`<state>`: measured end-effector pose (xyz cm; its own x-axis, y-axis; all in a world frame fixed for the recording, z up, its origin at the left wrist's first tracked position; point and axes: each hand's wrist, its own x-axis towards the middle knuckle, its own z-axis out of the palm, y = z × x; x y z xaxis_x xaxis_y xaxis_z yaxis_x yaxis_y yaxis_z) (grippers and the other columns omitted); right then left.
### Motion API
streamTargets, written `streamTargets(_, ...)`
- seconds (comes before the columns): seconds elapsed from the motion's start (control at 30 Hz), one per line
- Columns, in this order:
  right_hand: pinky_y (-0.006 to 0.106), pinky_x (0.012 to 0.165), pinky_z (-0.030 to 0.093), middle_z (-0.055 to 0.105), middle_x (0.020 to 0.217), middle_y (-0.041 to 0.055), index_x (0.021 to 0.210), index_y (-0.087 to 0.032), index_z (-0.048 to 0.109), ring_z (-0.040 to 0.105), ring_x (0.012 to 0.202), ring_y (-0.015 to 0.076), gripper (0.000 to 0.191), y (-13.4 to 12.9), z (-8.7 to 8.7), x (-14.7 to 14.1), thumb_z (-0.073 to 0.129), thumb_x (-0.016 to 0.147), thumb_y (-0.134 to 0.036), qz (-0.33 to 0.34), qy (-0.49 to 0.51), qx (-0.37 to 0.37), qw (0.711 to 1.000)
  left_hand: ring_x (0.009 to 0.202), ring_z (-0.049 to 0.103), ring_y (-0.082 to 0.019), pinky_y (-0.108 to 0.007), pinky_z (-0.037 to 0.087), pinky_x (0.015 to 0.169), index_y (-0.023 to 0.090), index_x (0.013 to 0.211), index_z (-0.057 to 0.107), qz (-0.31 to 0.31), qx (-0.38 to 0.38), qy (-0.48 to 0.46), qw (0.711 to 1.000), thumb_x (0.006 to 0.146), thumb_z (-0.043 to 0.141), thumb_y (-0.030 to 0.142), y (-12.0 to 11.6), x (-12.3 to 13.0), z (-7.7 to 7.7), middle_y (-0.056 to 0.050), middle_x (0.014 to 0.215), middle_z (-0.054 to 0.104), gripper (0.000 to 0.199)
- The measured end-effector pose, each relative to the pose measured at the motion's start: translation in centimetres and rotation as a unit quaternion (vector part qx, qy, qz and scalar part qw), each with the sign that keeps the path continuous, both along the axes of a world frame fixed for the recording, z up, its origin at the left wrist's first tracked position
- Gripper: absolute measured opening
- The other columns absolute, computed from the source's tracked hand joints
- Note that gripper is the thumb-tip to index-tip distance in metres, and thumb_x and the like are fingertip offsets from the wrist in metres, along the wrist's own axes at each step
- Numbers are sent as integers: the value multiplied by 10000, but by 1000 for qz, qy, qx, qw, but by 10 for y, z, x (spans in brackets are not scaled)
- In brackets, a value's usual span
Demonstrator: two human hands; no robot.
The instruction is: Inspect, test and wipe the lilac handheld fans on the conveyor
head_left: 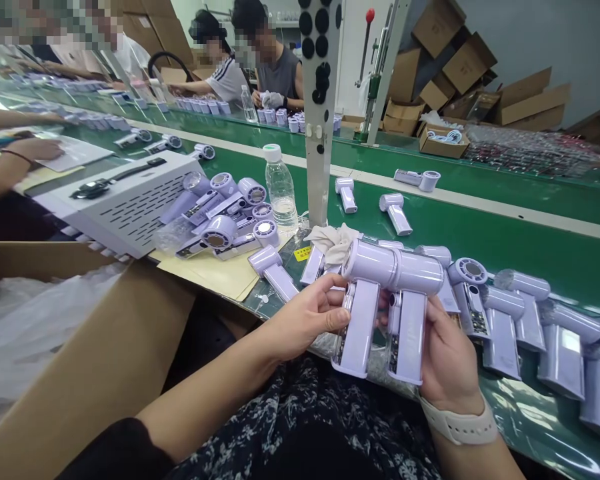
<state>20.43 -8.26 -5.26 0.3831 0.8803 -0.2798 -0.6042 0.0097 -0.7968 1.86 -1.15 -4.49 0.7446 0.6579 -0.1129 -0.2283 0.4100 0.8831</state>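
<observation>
Two lilac handheld fan bodies are held side by side above the bench edge, heads up and handles down. My left hand (313, 317) grips the left fan body (361, 320) by its handle, thumb in front. Around the handle of the right fan body (411, 327) my right hand (450, 353) is closed, its fingers mostly hidden behind. The two heads touch or nearly touch. Circuit parts show along the open sides of both handles. Beyond them lies a crumpled pale cloth (334, 244). Another row of fan bodies (503, 327) extends to the right.
A pile of fan parts (225, 213) lies beside a white slotted metal box (130, 193). A water bottle (281, 190) stands by a white post (318, 160). An open carton (80, 360) is at lower left. Other people work across the green bench and at far left.
</observation>
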Motion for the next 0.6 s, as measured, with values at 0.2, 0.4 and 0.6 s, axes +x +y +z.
streamTargets(0.2,411,696,644,797,896,35,1031,-274,736,756,822,268,196,5,2,1,628,879,-335,39,20,-3,999,1007,741,-296,-394,566,847,191,1244,539,6,5,13,1000,773,835,492,1,-2,1,-147,1118,737,633)
streamTargets(0.4,498,948,591,742,1234,85,1198,-274,670,703,1137,338,378,-14,0,14,757,831,-293,82,-242,119,959,1116,713,-275,-444,551,979,196,1203,535,49,284,83,954,888,703,295,-4,-7,2,-139,1178,730,371)
streamTargets(0.6,564,1158,418,536,1532,79,1566,-348,337,519,1397,337,863,-29,1,23,735,841,-100,138,-502,336,785,1357,581,-230,-533,295,1259,265,1264,549,175,666,-15,725,945,631,210,0,-7,-13,-89,1334,703,334)
